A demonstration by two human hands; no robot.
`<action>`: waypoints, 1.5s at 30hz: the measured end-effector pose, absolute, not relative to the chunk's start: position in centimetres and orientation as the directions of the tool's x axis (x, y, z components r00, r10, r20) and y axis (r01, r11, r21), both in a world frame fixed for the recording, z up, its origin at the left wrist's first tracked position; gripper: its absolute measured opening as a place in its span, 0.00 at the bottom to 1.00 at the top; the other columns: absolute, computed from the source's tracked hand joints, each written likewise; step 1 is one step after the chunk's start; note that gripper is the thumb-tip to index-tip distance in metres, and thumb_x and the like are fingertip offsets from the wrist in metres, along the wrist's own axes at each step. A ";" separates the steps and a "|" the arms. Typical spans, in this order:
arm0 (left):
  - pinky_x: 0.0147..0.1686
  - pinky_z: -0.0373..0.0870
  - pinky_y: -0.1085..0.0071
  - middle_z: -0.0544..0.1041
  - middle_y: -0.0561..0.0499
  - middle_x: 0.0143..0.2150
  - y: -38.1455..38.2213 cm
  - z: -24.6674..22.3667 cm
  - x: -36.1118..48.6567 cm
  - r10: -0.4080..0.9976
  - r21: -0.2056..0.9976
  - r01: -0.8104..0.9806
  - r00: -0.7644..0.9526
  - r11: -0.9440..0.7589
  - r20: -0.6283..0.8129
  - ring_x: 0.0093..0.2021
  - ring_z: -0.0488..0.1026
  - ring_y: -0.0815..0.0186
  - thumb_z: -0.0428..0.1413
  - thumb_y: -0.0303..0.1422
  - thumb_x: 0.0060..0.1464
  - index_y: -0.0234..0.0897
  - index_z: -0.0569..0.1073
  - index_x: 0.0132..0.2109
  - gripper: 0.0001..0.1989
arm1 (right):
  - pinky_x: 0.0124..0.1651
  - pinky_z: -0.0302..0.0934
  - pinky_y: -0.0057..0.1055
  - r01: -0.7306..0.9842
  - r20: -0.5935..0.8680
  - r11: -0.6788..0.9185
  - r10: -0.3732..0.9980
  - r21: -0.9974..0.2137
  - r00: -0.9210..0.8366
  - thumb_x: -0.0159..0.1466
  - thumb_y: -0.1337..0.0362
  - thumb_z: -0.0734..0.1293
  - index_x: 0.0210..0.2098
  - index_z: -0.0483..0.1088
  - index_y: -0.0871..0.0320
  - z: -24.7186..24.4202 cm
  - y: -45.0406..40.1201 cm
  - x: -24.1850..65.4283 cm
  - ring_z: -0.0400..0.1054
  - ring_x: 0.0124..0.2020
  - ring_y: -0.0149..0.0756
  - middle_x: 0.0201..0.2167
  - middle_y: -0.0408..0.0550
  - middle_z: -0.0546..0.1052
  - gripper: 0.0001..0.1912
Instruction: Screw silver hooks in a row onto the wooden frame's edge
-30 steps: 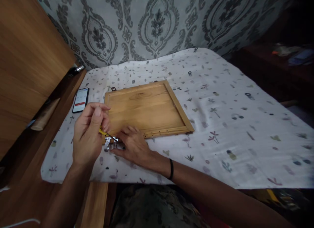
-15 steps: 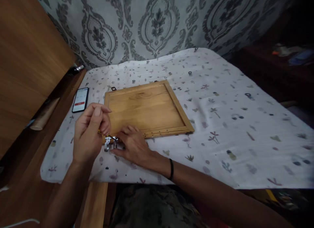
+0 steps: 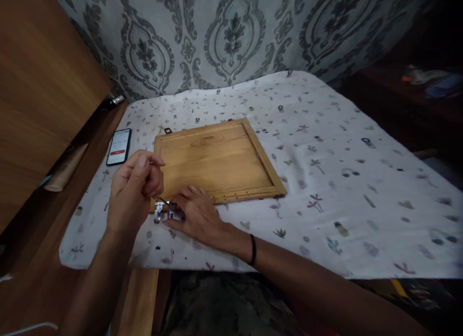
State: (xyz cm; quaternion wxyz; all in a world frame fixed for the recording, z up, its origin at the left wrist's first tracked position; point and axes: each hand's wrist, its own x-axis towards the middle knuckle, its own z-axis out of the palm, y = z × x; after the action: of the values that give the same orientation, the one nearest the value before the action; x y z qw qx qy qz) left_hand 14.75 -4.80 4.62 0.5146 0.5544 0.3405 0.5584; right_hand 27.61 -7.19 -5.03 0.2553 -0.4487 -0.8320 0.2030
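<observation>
A wooden framed panel (image 3: 213, 157) lies flat on the patterned cloth. At its near left corner is a silver metal bracket (image 3: 158, 213) with two curved arms. My left hand (image 3: 133, 191) is closed above that corner, and the thin dark shaft of a screwdriver (image 3: 162, 200) runs from it down to the bracket; the handle is hidden in the fingers. My right hand (image 3: 200, 213) grips the panel's near edge beside the bracket, fingers on top and thumb below, touching the metal.
A phone (image 3: 119, 147) with a lit screen lies left of the panel. Small dark metal pieces (image 3: 157, 248) sit near the cloth's front edge. A wooden cabinet side (image 3: 47, 85) rises at the left, with a rolled tube (image 3: 65, 169) by it. Patterned fabric (image 3: 233, 37) hangs behind.
The fingers of my left hand have shifted and turned slightly around the screwdriver. My right hand, the bracket and the panel stay in place.
</observation>
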 end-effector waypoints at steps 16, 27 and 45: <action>0.16 0.47 0.75 0.53 0.61 0.17 -5.2 4.3 14.5 0.941 0.933 -0.231 0.134 -0.276 0.311 0.16 0.47 0.74 0.62 0.43 0.63 0.39 0.77 0.33 0.14 | 0.52 0.60 0.42 0.639 0.217 0.498 0.857 -0.587 -0.468 0.63 0.47 0.75 0.50 0.79 0.60 -5.2 -7.2 27.7 0.68 0.49 0.47 0.45 0.53 0.79 0.25; 0.15 0.42 0.77 0.48 0.64 0.16 -4.8 4.0 14.0 0.931 0.933 -0.310 0.249 -0.184 0.267 0.15 0.40 0.76 0.60 0.45 0.64 0.38 0.75 0.35 0.15 | 0.49 0.61 0.40 0.626 0.244 0.494 0.861 -0.603 -0.446 0.62 0.50 0.77 0.46 0.79 0.59 -5.4 -7.4 27.8 0.69 0.46 0.45 0.43 0.52 0.79 0.20; 0.15 0.44 0.77 0.50 0.63 0.16 -4.8 4.3 13.9 0.900 0.926 -0.309 0.304 -0.217 0.312 0.15 0.43 0.76 0.60 0.44 0.65 0.37 0.75 0.34 0.16 | 0.49 0.62 0.40 0.627 0.263 0.502 0.860 -0.596 -0.438 0.63 0.45 0.75 0.46 0.80 0.57 -5.5 -7.5 27.8 0.69 0.46 0.45 0.42 0.51 0.79 0.23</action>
State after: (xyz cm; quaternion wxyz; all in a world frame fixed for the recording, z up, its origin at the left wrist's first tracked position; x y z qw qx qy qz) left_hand 13.85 -4.79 4.35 0.5699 0.5718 0.2586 0.5304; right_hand 27.76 -7.47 -5.45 0.2762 -0.4526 -0.8213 0.2104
